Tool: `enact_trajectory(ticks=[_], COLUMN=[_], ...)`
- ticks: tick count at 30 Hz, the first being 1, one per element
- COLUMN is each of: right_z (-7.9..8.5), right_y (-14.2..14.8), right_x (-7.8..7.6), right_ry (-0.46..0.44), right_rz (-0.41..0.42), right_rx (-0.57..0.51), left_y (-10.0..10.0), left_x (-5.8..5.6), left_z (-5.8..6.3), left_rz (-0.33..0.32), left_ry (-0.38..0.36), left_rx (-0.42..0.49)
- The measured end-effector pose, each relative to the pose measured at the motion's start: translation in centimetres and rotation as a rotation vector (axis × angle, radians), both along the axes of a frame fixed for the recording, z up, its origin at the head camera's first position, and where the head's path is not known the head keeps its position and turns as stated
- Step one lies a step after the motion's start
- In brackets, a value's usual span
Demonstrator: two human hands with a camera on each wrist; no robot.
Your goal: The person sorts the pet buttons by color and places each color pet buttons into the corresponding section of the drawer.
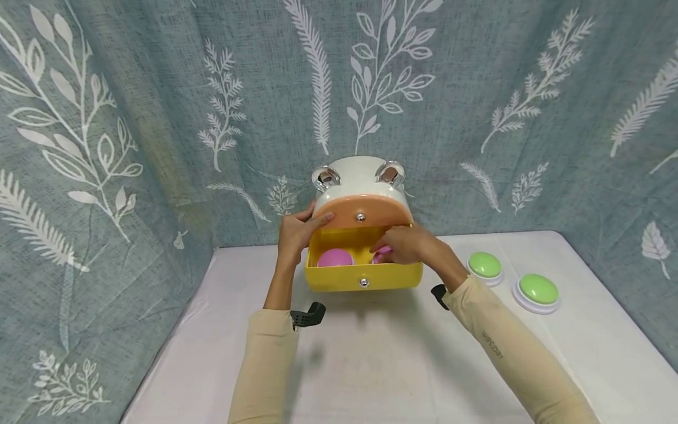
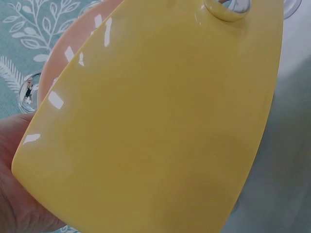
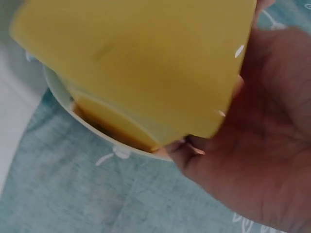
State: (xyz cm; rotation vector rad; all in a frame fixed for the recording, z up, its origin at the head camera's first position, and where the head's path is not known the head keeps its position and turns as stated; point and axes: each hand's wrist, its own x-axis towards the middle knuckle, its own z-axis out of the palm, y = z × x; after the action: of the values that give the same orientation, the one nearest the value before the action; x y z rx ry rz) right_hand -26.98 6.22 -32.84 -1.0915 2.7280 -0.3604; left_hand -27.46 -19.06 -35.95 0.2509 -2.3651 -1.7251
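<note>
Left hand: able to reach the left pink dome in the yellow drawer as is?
Probably yes: the yellow drawer stands open and nothing covers the pink dome on top. The left hand is close, but would likely need to leave the orange front first.

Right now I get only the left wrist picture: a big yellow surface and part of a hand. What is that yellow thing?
Observer: The head view shows it is a yellow drawer, pulled out below an orange panel.
Visitor: Oh! Is anything inside?
Observer: Yes, a pink dome lies in its left part, as the head view shows it.
Visitor: And where is the person's other hand?
Observer: The right hand reaches into the drawer's right part, its fingers round another pink thing, which they partly hide.
</note>
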Motion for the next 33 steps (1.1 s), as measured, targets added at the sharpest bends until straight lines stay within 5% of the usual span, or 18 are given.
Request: enact_trajectory(ticks=[7,11,15,19,33], right_z=[-4.6,-7.8,-9.7,-9.9,-9.3], right_y=[-0.9,-2.8,-4.5,-5.0,-6.8], right_x=[5.4,8.2,9.2,8.6,0.9], right_ry=[0.611,0.809,0.83,0.818,0.77], right_rz=[-0.283,-0.245,-0.238,-0.302,-0.383], right_rx=[-0.699,-0.77,-0.658,-0.608,-0.546], left_y=[-0.2,-0.3,-0.1,0.1,0.0], left_x=[-0.3,-0.3,-0.1,0.0,-0.1], left_z=[0.4,0.5,0.4,0.2,0.0], left_rz=[0.011,0.009,0.009,0.011,0.015], left_ry=[0.006,0.039,0.034,0.017,0.019], left_rx=[-0.034,-0.032,-0.011,-0.003,-0.041])
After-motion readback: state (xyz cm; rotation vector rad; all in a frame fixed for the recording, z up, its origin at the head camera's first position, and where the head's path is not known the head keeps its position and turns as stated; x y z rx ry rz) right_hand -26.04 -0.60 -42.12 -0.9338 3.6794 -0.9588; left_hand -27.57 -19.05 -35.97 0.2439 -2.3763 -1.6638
